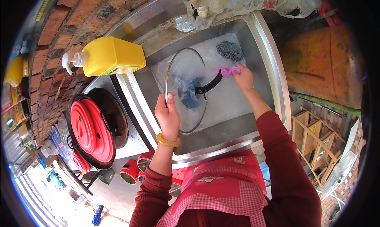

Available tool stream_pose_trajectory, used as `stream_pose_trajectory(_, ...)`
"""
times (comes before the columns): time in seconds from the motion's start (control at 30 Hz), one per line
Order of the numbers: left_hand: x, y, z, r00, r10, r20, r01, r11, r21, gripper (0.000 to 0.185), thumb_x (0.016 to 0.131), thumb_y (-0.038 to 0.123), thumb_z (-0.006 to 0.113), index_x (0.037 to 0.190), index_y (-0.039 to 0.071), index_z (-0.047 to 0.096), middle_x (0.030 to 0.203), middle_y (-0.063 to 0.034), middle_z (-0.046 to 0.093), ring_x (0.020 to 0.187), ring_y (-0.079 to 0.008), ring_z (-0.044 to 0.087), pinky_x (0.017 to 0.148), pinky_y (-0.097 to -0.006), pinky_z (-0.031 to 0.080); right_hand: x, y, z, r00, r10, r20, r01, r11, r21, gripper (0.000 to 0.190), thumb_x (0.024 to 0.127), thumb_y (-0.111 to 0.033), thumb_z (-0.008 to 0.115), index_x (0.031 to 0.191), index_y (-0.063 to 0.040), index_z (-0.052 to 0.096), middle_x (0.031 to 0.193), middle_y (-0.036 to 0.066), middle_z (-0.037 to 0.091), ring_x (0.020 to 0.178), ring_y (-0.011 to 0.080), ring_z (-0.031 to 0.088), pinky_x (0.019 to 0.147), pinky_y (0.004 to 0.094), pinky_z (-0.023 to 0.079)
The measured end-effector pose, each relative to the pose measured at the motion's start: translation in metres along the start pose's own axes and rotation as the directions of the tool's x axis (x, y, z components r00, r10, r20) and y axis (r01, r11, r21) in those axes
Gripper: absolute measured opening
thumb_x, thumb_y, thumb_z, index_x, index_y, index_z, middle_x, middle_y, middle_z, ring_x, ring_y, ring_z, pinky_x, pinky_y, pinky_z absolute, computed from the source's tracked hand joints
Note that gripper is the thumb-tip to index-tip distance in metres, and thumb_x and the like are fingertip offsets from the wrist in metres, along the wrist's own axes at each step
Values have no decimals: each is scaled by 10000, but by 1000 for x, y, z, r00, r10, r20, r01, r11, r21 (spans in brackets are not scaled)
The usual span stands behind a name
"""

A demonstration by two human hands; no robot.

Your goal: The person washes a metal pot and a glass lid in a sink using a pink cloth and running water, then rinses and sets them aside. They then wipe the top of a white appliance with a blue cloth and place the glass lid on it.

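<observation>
My left hand (pixel 168 117), with a yellow bangle at its wrist, grips the metal rim of a clear glass pot lid (pixel 187 74). The lid stands tilted over the sink, its curved black handle (pixel 212 83) facing right. Between the fingers of my right hand (pixel 244 77) is a bunched purple cloth (pixel 226 71), close to the handle's tip. Cloudy, soapy water lies in the stainless steel sink (pixel 268 53). A blue object shows blurred behind the glass; its kind is unclear. Grey scouring mesh (pixel 229 51) sits in the sink's far right corner.
A yellow pump bottle (pixel 114 57) stands at the sink's left rim. Further left, red lids (pixel 96 129) rest with a dark wok (pixel 74 97). A wrapped pipe (pixel 267 1) crosses behind the sink. To the right are an orange container (pixel 323 66), a green hose (pixel 326 103) and a wooden frame (pixel 316 140).
</observation>
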State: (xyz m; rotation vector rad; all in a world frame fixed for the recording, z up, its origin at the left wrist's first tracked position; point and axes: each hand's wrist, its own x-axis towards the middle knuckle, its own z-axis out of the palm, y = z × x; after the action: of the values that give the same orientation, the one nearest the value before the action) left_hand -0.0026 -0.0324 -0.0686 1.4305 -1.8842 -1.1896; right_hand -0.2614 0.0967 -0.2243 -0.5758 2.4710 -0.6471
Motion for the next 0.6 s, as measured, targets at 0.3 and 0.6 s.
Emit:
stream_pose_trajectory(0.3, 8, 0, 7, 980, -166, 105, 186, 957, -223, 275, 1048, 226, 501, 1006, 9, 666, 699, 43, 470, 624, -60, 401, 557, -249, 341, -139, -163, -107, 838, -545, -24, 448, 661, 602, 234, 761, -59, 647, 984, 12, 637, 897, 82, 640, 836, 211, 585, 801, 337, 457)
stream_pose_trajectory(0.6, 0, 1, 9, 969, -247, -25, 243, 963, -116, 351, 1046, 239, 485, 865, -3, 662, 658, 13, 527, 609, -96, 423, 562, -286, 370, -39, -174, 73, 929, -262, -262, 369, 726, 580, 618, 919, -449, 587, 1358, -16, 550, 1435, 225, 466, 1331, 394, 421, 1126, 460, 287)
